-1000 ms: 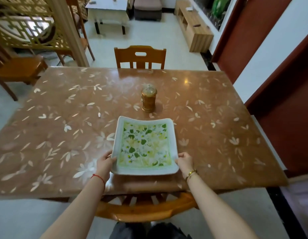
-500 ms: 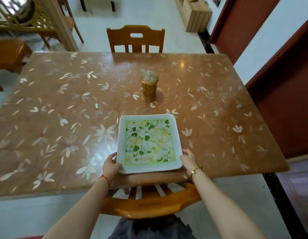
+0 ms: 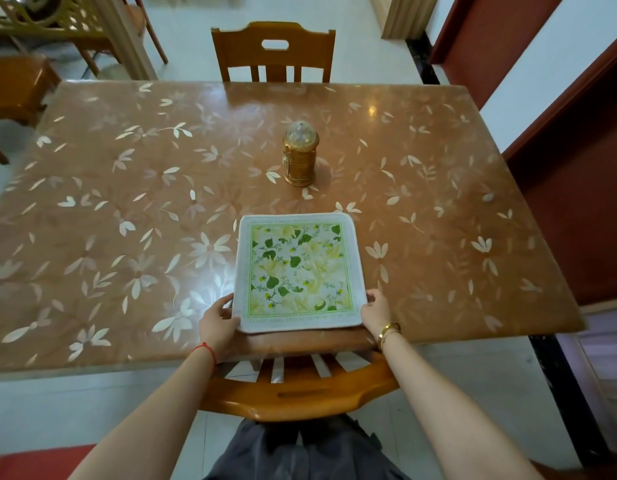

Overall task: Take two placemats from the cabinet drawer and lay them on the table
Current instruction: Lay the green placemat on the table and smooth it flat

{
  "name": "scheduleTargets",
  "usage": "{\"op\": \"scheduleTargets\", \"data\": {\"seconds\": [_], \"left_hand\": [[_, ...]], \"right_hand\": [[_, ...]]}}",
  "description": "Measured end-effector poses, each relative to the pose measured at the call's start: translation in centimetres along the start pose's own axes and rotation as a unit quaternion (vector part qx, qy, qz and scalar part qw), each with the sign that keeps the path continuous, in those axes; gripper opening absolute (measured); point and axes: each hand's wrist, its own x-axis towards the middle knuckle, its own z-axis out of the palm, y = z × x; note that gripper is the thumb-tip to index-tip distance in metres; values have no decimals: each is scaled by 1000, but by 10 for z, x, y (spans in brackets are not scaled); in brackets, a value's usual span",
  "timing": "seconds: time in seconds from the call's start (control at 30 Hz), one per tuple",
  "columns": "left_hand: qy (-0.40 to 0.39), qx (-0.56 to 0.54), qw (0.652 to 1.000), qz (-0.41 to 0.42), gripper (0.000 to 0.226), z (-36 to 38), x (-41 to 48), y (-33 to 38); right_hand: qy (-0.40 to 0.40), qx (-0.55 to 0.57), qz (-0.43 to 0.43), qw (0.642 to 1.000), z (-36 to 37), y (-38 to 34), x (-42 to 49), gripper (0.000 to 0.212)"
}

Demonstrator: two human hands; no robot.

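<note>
A square placemat [image 3: 298,271], white-edged with a green and yellow flower print, lies flat on the brown leaf-patterned table [image 3: 127,202] near its front edge. My left hand [image 3: 217,323] pinches the mat's near left corner, thumb on top. At the near right corner, my right hand [image 3: 376,310] holds the mat's edge with the fingers curled on it. Only one mat face shows; whether another lies beneath cannot be told.
A small golden lantern [image 3: 299,157] stands on the table just beyond the mat. One wooden chair [image 3: 300,386] is tucked in right in front of me, another [image 3: 273,51] at the far side. A dark red door and wall [image 3: 577,168] run along the right.
The mat's far edge, curled up a second ago, now lies flat on the table. Both hands stay at the near corners. My view has tilted further down.
</note>
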Motion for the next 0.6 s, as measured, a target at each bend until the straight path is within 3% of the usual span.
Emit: {"op": "scheduleTargets", "data": {"seconds": [0.23, 0.43, 0.6], "left_hand": [[14, 56, 998, 14, 51, 2, 7, 9], [56, 91, 993, 58, 59, 6, 37, 30], [41, 134, 981, 137, 60, 16, 73, 69]], "right_hand": [[75, -47, -14, 996, 3, -6, 9, 8], [125, -115, -106, 980, 3, -39, 31, 34], [41, -199, -167, 965, 21, -77, 73, 51]]}}
